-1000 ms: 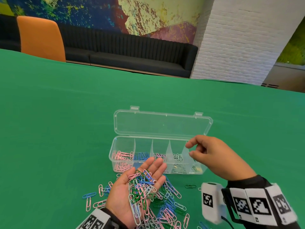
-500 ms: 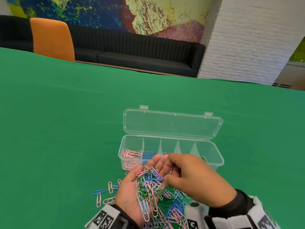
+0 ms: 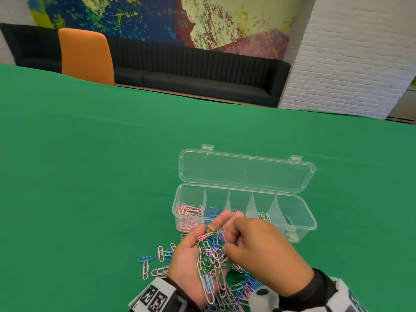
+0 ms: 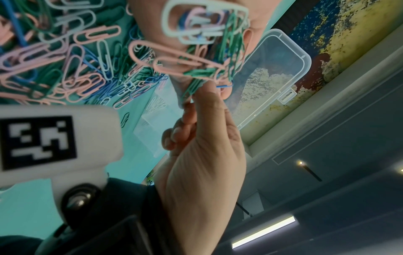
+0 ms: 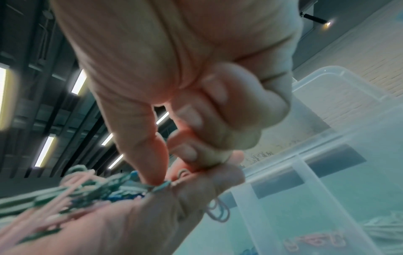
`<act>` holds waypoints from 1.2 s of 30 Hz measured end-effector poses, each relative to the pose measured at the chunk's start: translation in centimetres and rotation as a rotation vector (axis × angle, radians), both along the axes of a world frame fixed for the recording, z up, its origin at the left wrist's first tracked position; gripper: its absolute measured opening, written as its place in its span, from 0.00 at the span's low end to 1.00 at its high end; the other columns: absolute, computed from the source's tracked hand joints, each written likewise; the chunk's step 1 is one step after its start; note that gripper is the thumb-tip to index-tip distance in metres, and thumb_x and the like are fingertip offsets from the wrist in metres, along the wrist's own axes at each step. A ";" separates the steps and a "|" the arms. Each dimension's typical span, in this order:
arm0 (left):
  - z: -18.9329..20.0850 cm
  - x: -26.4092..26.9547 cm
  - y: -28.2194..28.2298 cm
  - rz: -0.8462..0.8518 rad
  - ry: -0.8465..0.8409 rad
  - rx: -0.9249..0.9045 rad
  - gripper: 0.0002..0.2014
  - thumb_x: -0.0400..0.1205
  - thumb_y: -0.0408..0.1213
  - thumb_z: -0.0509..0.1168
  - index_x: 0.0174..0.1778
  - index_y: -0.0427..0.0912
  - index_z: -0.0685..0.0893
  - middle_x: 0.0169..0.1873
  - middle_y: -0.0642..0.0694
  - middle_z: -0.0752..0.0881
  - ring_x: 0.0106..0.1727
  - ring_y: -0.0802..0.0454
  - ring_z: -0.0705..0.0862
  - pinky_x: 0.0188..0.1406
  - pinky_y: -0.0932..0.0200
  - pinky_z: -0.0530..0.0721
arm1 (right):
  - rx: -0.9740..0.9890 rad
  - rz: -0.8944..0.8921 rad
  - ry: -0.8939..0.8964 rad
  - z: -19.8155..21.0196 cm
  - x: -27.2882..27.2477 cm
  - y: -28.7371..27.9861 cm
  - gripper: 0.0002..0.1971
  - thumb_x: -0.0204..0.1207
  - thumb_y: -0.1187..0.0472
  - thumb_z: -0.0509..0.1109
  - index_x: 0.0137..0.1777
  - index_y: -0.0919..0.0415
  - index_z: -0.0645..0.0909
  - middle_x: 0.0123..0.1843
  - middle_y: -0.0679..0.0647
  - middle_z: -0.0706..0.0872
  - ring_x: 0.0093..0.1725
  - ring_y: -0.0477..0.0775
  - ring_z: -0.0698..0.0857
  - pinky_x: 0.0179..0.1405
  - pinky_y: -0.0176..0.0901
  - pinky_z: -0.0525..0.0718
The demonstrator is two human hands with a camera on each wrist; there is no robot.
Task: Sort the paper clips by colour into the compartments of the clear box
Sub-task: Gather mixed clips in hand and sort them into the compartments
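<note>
My left hand [image 3: 191,244] lies palm up just in front of the clear box [image 3: 313,224], its fingers nearly straight, carrying a heap of mixed paper clips [image 3: 210,260]. My right hand [image 3: 229,240] hovers over that palm with curled fingers. Its thumb and forefinger [image 5: 152,163] pinch a paper clip [image 4: 191,87] at the far end of the heap; it looks green. Pink clips [image 3: 188,210] fill the leftmost compartment and blue clips [image 3: 212,211] the second. The compartments further right hold a few clips, partly hidden by my hands.
The box lid [image 3: 245,172] lies open flat behind the compartments. A pile of mixed clips [image 3: 242,287] sits on the green tablecloth [image 3: 90,176] under my hands, with loose pink and blue clips [image 3: 146,260] to its left. An orange chair [image 3: 86,56] stands beyond the table.
My right hand came back from above the right end of the box to my left palm and closed its thumb and forefinger on a clip. The left hand stayed palm up.
</note>
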State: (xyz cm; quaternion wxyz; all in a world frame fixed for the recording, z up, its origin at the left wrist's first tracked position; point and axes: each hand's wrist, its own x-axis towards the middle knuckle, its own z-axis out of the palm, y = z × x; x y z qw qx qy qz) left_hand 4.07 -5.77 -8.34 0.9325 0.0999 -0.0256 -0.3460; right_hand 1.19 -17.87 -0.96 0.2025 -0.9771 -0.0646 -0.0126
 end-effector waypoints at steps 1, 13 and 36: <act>0.2 0.0 0.0 0.015 0.018 0.022 0.30 0.74 0.30 0.70 0.72 0.28 0.70 0.73 0.28 0.68 0.72 0.32 0.73 0.70 0.37 0.73 | -0.010 0.007 -0.002 -0.1 0.0 0.0 0.07 0.73 0.56 0.66 0.34 0.51 0.75 0.28 0.43 0.75 0.29 0.39 0.72 0.30 0.28 0.67; 0.2 -0.2 -0.1 -0.040 0.108 -0.105 0.33 0.55 0.20 0.78 0.59 0.23 0.83 0.61 0.23 0.80 0.52 0.28 0.87 0.47 0.34 0.84 | -0.015 0.028 -0.029 -0.1 0.3 -0.5 0.10 0.73 0.57 0.63 0.31 0.51 0.70 0.26 0.47 0.75 0.28 0.43 0.72 0.30 0.32 0.68; 1.1 -0.1 -0.2 0.045 0.216 -0.109 0.25 0.76 0.38 0.51 0.55 0.23 0.84 0.59 0.26 0.83 0.46 0.34 0.89 0.36 0.41 0.86 | -0.022 0.102 -0.011 0.7 0.1 -0.8 0.10 0.69 0.56 0.69 0.34 0.45 0.70 0.30 0.25 0.78 0.30 0.38 0.74 0.32 0.28 0.69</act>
